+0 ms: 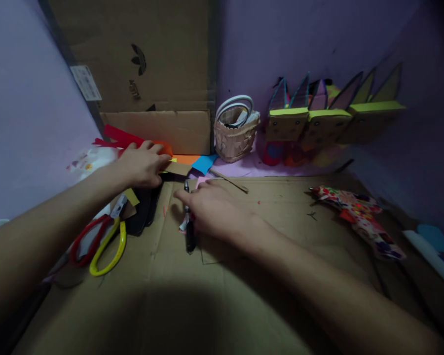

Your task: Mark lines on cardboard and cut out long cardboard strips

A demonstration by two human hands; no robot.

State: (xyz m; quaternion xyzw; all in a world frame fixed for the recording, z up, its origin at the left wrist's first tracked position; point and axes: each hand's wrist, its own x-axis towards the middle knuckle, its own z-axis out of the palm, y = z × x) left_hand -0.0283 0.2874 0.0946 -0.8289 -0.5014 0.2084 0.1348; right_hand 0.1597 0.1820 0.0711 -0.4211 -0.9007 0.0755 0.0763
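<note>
My left hand (pixel 144 163) reaches palm down over a heap of craft scraps at the back left, its fingers bent and a little apart. Beneath and beside it lie red strips (pixel 123 136), orange paper (pixel 185 159) and a brown cardboard strip (pixel 175 168). My right hand (pixel 220 209) rests low over the cardboard sheet (pixel 266 197), closed around a black pen (pixel 190 239) with a finger across its barrel. Some pink paper (pixel 202 182) shows just past its fingers. Its palm side is hidden.
Scissors (pixel 123 246) with red and yellow handles lie at left, by a black flat object (pixel 142 217). A woven basket (pixel 235 140) and an upright cardboard box (pixel 151 130) stand behind. Cardboard creature boxes (pixel 325 128) and a floral pouch (pixel 355 212) are at right.
</note>
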